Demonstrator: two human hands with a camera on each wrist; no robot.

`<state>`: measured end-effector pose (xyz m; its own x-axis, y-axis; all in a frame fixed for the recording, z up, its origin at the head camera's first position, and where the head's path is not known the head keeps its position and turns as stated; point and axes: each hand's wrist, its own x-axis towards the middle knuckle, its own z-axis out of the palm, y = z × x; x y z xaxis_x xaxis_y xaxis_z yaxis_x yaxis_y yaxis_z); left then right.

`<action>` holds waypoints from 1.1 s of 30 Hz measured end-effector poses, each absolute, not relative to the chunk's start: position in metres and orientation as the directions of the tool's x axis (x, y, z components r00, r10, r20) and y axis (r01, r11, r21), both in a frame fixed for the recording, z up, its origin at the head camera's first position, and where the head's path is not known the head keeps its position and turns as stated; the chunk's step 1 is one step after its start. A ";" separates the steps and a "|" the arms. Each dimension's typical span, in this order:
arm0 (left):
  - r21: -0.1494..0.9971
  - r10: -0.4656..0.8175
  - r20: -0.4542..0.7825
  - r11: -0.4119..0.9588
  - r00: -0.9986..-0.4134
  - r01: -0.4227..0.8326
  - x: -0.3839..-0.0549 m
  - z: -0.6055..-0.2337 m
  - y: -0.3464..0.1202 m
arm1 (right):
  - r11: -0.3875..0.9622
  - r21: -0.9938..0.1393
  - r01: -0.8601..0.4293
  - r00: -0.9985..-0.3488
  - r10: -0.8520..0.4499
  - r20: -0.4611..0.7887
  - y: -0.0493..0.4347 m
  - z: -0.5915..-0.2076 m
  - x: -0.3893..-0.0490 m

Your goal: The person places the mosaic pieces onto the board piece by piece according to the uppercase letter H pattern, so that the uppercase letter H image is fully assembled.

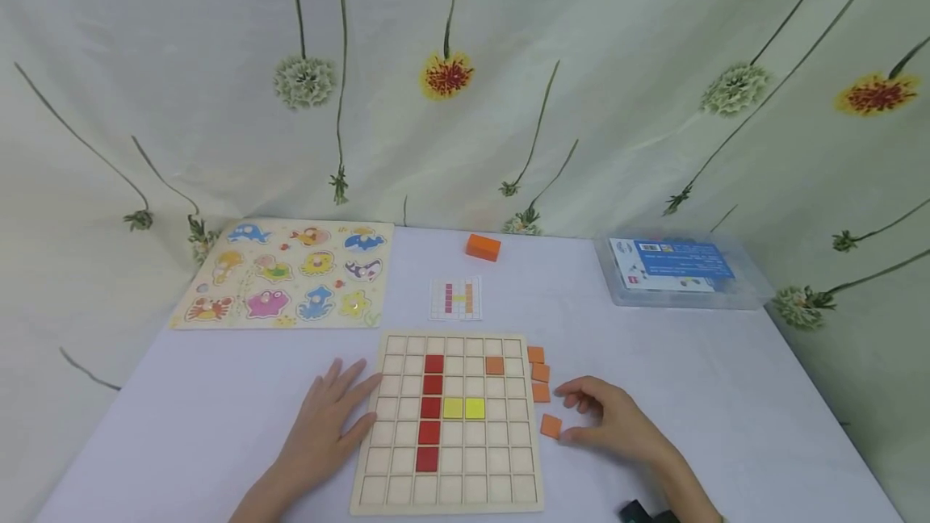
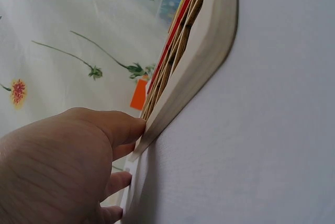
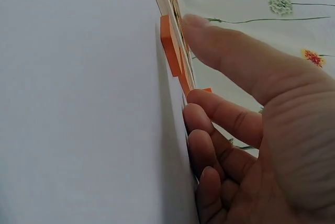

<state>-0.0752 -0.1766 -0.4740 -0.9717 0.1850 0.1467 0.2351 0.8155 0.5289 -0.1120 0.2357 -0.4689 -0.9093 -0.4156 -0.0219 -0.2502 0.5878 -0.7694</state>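
Observation:
A wooden grid board (image 1: 450, 499) lies flat in front of me. It carries a column of several red tiles (image 1: 432, 407), two yellow tiles (image 1: 464, 408) side by side, and one orange tile (image 1: 495, 366) at upper right. My left hand (image 1: 323, 422) lies spread along the board's left edge, its index finger and thumb at the rim. Beside the right edge, my right hand (image 1: 617, 418) has thumb and index finger apart with nothing pinched. Its thumb tip is by a loose orange tile (image 1: 550, 426); more orange tiles (image 1: 540, 373) lie in a row above that one.
Behind the board is a small pattern card (image 1: 455, 299) with coloured squares, and farther back an orange block (image 1: 483, 247). A sea-animal puzzle board (image 1: 283, 273) lies at back left. A clear plastic box (image 1: 683, 297) stands at back right, before a flowered curtain (image 1: 581, 103).

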 end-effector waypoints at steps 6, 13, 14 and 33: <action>0.531 0.184 0.152 0.813 -0.971 0.237 -0.076 -0.477 -0.177 | 0.671 -0.654 -0.349 -0.906 -0.420 0.053 0.232 -0.475 -0.111; 0.530 0.182 0.156 0.814 -0.971 0.238 -0.076 -0.479 -0.177 | 0.692 -0.621 -0.367 -0.904 -0.424 0.061 0.228 -0.475 -0.111; 0.529 0.182 0.156 0.814 -0.971 0.238 -0.076 -0.479 -0.177 | 0.684 -0.624 -0.378 -0.899 -0.431 0.072 0.228 -0.475 -0.111; 0.539 0.186 0.174 0.804 -0.967 0.252 -0.076 -0.480 -0.179 | 0.624 -0.760 -0.182 -0.933 -0.353 -0.066 0.227 -0.467 -0.110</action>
<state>-0.0759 -0.1790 -0.4802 -0.9670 0.1858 0.1743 0.2516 0.8037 0.5392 -0.1103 0.2272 -0.4667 -0.9333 -0.3530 -0.0663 -0.1819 0.6236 -0.7603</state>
